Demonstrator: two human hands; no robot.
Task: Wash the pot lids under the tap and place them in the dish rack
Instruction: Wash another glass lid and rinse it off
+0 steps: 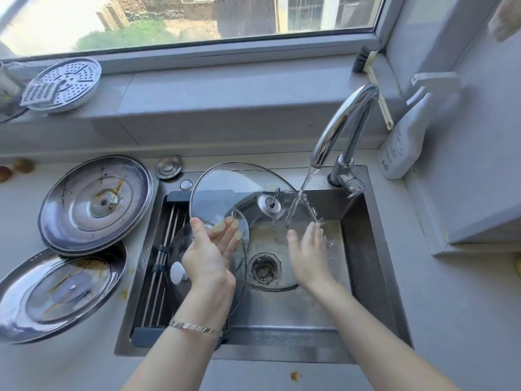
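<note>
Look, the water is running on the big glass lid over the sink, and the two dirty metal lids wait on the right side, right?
Not quite: the head view shows the two dirty metal lids waiting on the left side. Water does run on the glass lid.

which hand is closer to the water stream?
Right. The right hand is just below where the water stream hits the glass lid; the left hand holds the lid's opposite side.

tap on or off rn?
On. A stream of water runs from the tap spout onto the glass lid held over the sink, splashing by the right hand.
</note>
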